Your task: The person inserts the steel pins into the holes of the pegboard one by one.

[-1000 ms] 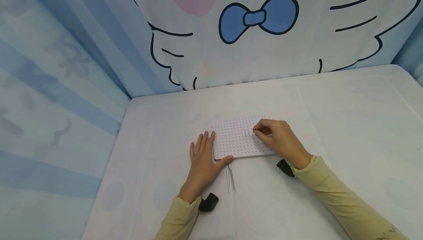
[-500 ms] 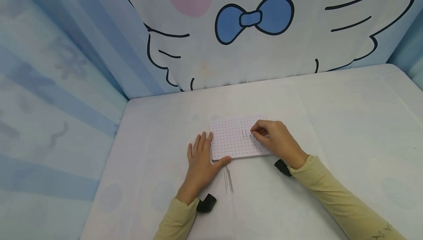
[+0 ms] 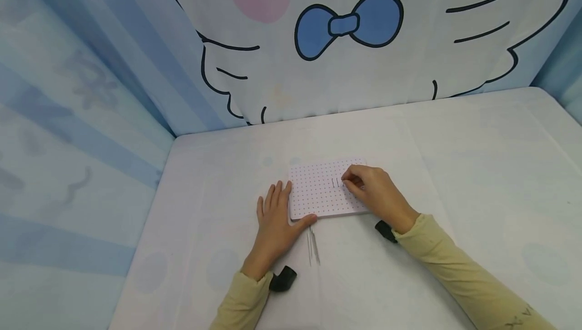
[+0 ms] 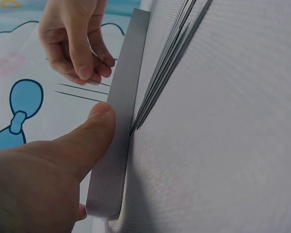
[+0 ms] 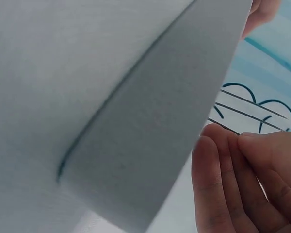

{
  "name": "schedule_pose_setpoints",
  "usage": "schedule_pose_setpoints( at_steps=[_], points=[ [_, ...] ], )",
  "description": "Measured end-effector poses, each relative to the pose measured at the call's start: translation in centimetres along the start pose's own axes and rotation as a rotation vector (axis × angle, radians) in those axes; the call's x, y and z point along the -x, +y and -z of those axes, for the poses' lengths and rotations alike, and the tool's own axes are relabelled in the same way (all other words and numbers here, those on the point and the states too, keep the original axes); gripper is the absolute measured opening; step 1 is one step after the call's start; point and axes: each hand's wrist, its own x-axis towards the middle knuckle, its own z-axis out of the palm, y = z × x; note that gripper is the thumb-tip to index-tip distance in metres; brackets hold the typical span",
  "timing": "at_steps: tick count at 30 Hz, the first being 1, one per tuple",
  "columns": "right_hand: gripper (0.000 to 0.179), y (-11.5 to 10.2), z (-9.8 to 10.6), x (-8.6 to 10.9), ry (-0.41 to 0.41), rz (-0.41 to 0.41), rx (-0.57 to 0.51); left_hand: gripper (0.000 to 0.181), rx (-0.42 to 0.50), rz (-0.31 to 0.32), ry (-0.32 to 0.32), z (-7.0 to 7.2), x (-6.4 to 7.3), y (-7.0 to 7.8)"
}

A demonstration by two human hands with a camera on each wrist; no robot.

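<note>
A white board [image 3: 313, 196] with a grid of small dots lies on the table. My left hand [image 3: 275, 224] rests at its left corner, fingers spread and straight, the thumb against the near edge. Two thin metal needles [image 4: 81, 96] stand up from the board, side by side. Beside them my right hand [image 3: 375, 188] pinches a third needle [image 5: 224, 126] between thumb and fingertips, close to the board's surface. Several loose needles [image 3: 312, 246] lie on the table just below the near edge, by my left thumb.
The table [image 3: 454, 168] has a pale cloth over it. A printed curtain [image 3: 345, 77] hangs along the back, and a blue-white curtain [image 3: 82, 168] at the left. Black wrist mounts [image 3: 283, 279] sit at both cuffs.
My right hand shifts slightly left and in toward the standing needles, still pinching its needle. The left hand keeps its place on the board, and the head view drifts a little.
</note>
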Motion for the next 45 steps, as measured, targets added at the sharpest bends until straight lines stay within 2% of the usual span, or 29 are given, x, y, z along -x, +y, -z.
schedule_pose_setpoints(
  at_steps=[4,10,13,25,32,45],
  points=[
    [0.006,-0.1,0.1,0.0,-0.004,0.004,0.02,0.101,-0.005,0.003,-0.002,0.0,0.0,0.0],
    [0.022,-0.4,1.0,0.1,-0.04,-0.006,0.047,0.101,-0.004,0.004,0.0,0.0,0.0,0.1],
    [0.024,-0.8,1.5,0.2,-0.054,-0.014,0.053,0.101,-0.006,0.006,0.003,0.0,-0.1,0.1],
    [0.018,-2.7,2.4,0.9,0.028,0.049,0.064,0.102,-0.019,0.008,0.001,0.0,-0.1,0.0],
    [0.014,-3.7,1.6,1.5,0.002,0.081,0.065,0.101,-0.005,0.001,0.007,0.0,0.0,0.1],
    [0.008,-5.5,-1.4,2.5,-0.123,0.133,0.053,0.1,-0.004,-0.015,0.016,0.0,0.1,0.1]
  ],
)
